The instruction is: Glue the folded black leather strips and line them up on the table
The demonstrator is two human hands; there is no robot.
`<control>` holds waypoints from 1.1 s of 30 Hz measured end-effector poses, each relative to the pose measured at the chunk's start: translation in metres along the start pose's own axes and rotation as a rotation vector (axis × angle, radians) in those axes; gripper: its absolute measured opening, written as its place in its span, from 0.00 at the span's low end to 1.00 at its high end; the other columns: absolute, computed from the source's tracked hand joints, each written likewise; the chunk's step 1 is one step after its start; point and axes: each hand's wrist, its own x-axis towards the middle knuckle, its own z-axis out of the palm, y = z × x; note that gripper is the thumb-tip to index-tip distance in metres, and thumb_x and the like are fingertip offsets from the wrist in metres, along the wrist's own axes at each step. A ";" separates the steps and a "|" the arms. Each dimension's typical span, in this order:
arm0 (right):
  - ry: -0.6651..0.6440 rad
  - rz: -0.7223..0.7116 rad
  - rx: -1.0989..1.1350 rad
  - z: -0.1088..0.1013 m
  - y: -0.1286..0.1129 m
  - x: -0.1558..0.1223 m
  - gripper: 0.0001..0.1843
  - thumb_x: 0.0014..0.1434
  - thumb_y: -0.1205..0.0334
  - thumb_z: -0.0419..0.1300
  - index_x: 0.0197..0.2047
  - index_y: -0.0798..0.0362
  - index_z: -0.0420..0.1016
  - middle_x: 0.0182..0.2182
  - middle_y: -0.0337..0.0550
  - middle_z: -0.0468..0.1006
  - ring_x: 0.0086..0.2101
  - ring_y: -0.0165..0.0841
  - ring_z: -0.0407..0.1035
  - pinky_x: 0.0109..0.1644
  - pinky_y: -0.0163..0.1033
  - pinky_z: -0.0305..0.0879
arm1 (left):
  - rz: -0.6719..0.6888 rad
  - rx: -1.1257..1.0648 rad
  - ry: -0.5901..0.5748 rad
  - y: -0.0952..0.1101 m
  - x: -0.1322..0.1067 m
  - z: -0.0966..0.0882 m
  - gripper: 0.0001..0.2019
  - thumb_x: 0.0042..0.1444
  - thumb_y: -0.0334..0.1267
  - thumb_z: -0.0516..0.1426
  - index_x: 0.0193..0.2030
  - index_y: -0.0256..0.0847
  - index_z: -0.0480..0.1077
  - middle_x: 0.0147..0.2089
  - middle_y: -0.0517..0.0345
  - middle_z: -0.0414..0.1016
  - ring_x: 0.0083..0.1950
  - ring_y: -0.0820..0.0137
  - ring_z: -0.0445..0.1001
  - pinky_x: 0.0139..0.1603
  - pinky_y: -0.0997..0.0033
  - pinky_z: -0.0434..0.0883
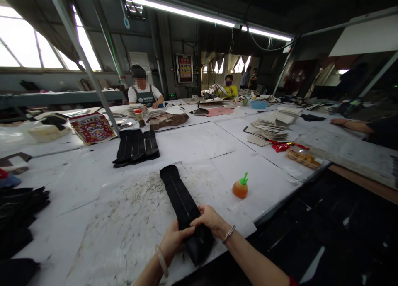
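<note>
A long black boot upper (182,195) with a zip down its middle lies on the white table in front of me, its top end pointing away and its wider, rounded end near the table's front edge. My left hand (174,239) is closed on its left side, thumb on top. From the right, my right hand (210,220) pinches the upper at the same height, thumb and fingertips pressed on it. Both thumbs nearly meet over the zip. The fingers beneath are hidden by the material.
Stacked black zipped pieces (137,147) lie farther back, and more black pieces (20,215) at far left. An orange bottle with a green top (240,187) stands right of the upper. Beyond are card stacks (270,126), a food box (303,158), a metal post (83,62) and co-workers.
</note>
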 end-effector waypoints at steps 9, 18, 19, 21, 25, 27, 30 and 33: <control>0.053 -0.043 -0.138 0.003 0.014 0.012 0.15 0.32 0.72 0.67 0.28 0.55 0.73 0.20 0.32 0.74 0.24 0.30 0.68 0.24 0.31 0.60 | 0.191 1.093 0.258 0.039 0.009 -0.023 0.20 0.29 0.39 0.71 0.32 0.44 0.73 0.39 0.50 0.75 0.46 0.49 0.74 0.45 0.60 0.68; 0.174 -0.184 -0.314 0.004 0.008 0.003 0.07 0.40 0.66 0.67 0.18 0.53 0.71 0.16 0.34 0.70 0.22 0.32 0.65 0.26 0.35 0.58 | 0.274 1.372 -0.480 0.064 0.071 -0.006 0.31 0.19 0.44 0.72 0.38 0.48 0.76 0.47 0.56 0.72 0.45 0.56 0.74 0.48 0.65 0.67; 0.212 -0.213 -0.337 0.001 0.008 -0.003 0.09 0.40 0.65 0.67 0.17 0.53 0.70 0.15 0.34 0.70 0.22 0.33 0.66 0.27 0.36 0.59 | 0.270 1.438 -0.507 0.063 0.077 -0.004 0.28 0.18 0.45 0.72 0.34 0.47 0.76 0.44 0.57 0.72 0.42 0.57 0.74 0.46 0.65 0.68; 0.313 -0.269 -0.367 -0.014 0.010 -0.015 0.09 0.44 0.61 0.66 0.19 0.52 0.71 0.18 0.37 0.72 0.25 0.35 0.67 0.31 0.38 0.61 | 0.266 1.510 -0.565 0.062 0.086 -0.001 0.25 0.16 0.46 0.73 0.28 0.45 0.75 0.38 0.57 0.71 0.38 0.59 0.73 0.42 0.66 0.68; 0.831 -0.378 -0.328 -0.080 0.014 -0.032 0.18 0.53 0.48 0.59 0.40 0.52 0.72 0.31 0.44 0.76 0.33 0.40 0.69 0.41 0.44 0.65 | 0.220 1.509 -0.641 0.063 0.096 0.003 0.23 0.14 0.45 0.73 0.21 0.45 0.72 0.28 0.61 0.70 0.31 0.63 0.71 0.38 0.67 0.68; 1.045 -0.400 -0.348 -0.120 0.013 -0.030 0.29 0.47 0.45 0.62 0.49 0.53 0.67 0.42 0.49 0.75 0.40 0.42 0.70 0.46 0.46 0.65 | 0.134 1.489 -0.662 0.066 0.098 0.005 0.20 0.15 0.46 0.73 0.19 0.46 0.72 0.20 0.64 0.68 0.24 0.66 0.69 0.34 0.67 0.68; 0.982 -0.362 -0.406 -0.163 0.005 -0.012 0.44 0.33 0.48 0.69 0.53 0.54 0.64 0.51 0.53 0.72 0.51 0.48 0.66 0.54 0.49 0.62 | 0.075 1.480 -0.672 0.073 0.098 0.010 0.19 0.16 0.45 0.73 0.18 0.48 0.72 0.13 0.67 0.62 0.17 0.69 0.62 0.30 0.66 0.67; 0.861 -0.344 -0.432 -0.178 -0.005 0.011 0.41 0.29 0.48 0.69 0.48 0.52 0.67 0.42 0.48 0.76 0.45 0.48 0.70 0.51 0.49 0.64 | 0.121 1.550 -0.672 0.077 0.096 0.015 0.19 0.12 0.41 0.73 0.15 0.49 0.70 0.13 0.67 0.64 0.18 0.69 0.62 0.31 0.65 0.68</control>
